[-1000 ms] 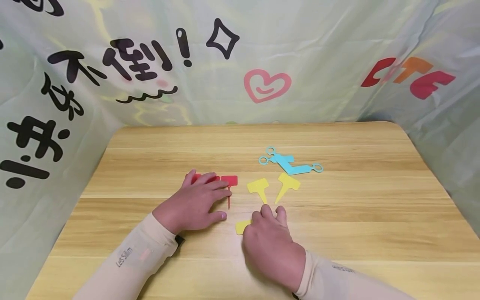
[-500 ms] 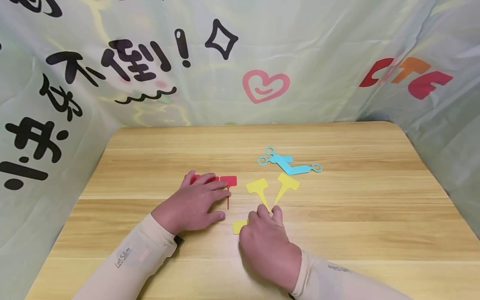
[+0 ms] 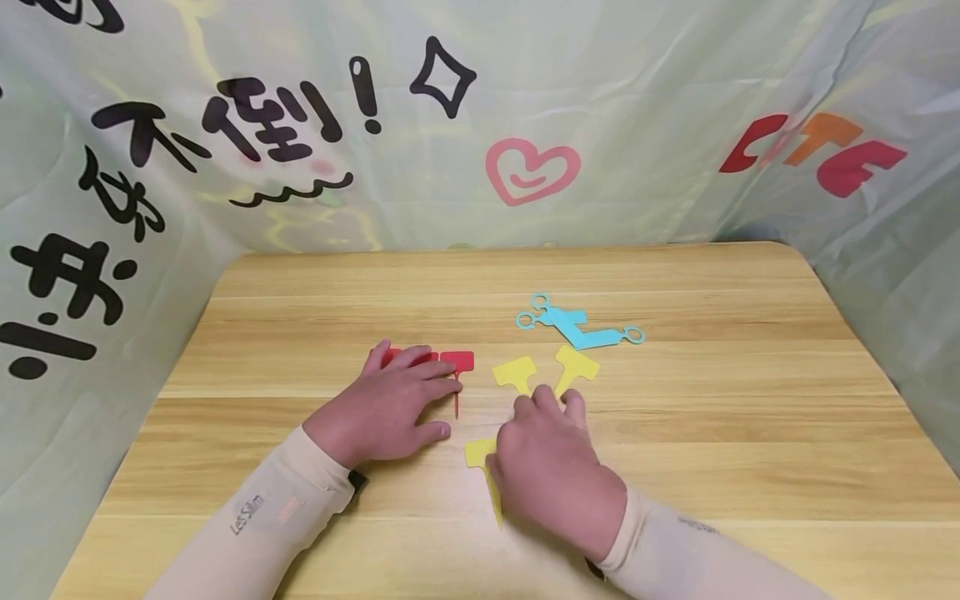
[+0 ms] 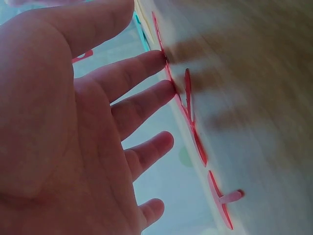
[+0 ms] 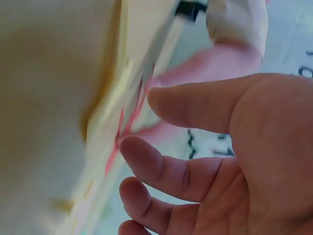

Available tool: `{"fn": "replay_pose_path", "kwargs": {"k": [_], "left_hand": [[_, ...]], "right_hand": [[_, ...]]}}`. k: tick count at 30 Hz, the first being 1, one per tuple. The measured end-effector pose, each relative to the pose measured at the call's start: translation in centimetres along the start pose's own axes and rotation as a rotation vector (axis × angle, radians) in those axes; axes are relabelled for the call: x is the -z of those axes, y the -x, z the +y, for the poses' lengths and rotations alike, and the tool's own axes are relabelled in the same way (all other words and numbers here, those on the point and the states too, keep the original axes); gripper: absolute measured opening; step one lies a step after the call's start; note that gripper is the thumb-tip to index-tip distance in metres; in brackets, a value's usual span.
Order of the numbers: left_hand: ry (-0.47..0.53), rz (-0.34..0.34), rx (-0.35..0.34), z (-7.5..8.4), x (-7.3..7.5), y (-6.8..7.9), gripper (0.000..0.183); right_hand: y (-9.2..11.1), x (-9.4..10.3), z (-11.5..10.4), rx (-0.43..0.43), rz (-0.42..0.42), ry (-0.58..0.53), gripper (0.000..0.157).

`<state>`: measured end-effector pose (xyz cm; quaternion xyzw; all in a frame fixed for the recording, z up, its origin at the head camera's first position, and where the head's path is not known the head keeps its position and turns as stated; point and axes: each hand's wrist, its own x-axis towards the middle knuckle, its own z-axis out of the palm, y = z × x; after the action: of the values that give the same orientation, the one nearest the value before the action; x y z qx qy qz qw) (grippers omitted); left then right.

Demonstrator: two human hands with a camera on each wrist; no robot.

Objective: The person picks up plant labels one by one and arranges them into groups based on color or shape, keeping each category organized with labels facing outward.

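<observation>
Fingers spread, my left hand (image 3: pixel 382 412) rests over a row of red T-shaped plant labels (image 3: pixel 459 361). The left wrist view shows two fingertips touching the edge of one red label (image 4: pixel 171 78), while another red label (image 4: pixel 220 198) lies apart from the hand. My right hand (image 3: pixel 551 475) is beside a yellow T-shaped plant label (image 3: pixel 478 454) and partly covers it. In the right wrist view, a gap separates the right thumb (image 5: pixel 190 105) from the loosely bent fingers, with nothing held. Two more yellow labels (image 3: pixel 513 371) (image 3: pixel 579 363) lie just beyond the right hand, their stems partly hidden.
Blue hanging tags (image 3: pixel 600 340) with ring ends lie overlapped behind the yellow labels. The wooden table (image 3: pixel 750 400) ends at a printed cloth (image 3: pixel 637 125) that rises behind it and along both sides.
The yellow label near my right hand has shifted slightly left. That hand has since moved up and right off it, uncovering its stem. My left hand stays in place.
</observation>
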<state>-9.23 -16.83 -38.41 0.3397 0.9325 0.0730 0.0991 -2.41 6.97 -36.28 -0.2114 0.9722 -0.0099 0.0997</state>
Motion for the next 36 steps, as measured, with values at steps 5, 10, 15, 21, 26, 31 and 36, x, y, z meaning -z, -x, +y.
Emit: {"fn": "replay_pose_path", "kwargs": {"k": [5,10,15,21,26,31,36], "left_hand": [[0.01,-0.008,0.004,-0.1,0.0,0.0,0.056],[0.015,-0.013,0.003,-0.1,-0.1,0.1,0.056],[0.016,-0.011,-0.004,-0.2,-0.2,0.1,0.056],[0.008,-0.001,-0.008,-0.2,-0.2,0.1,0.056],[0.008,0.004,-0.013,-0.1,-0.1,0.1,0.055],[0.012,0.003,-0.008,-0.1,-0.1,0.0,0.055],[0.012,0.0,-0.006,-0.2,-0.1,0.1,0.055]], "right_hand": [[-1.2,0.5,2.5,-0.076,0.098,-0.023,0.045],[-2.7,-0.1,4.1,-0.117,0.166,-0.039,0.045],[-4.1,-0.7,4.5,-0.132,0.159,-0.08,0.045],[-5.1,-0.8,4.3,-0.151,0.13,-0.077,0.039],[-5.5,-0.7,4.0,-0.164,0.068,-0.059,0.034],[-5.8,-0.6,3.9,-0.178,0.027,-0.063,0.034],[-5.9,-0.6,4.0,-0.198,0.015,-0.09,0.033]]}}
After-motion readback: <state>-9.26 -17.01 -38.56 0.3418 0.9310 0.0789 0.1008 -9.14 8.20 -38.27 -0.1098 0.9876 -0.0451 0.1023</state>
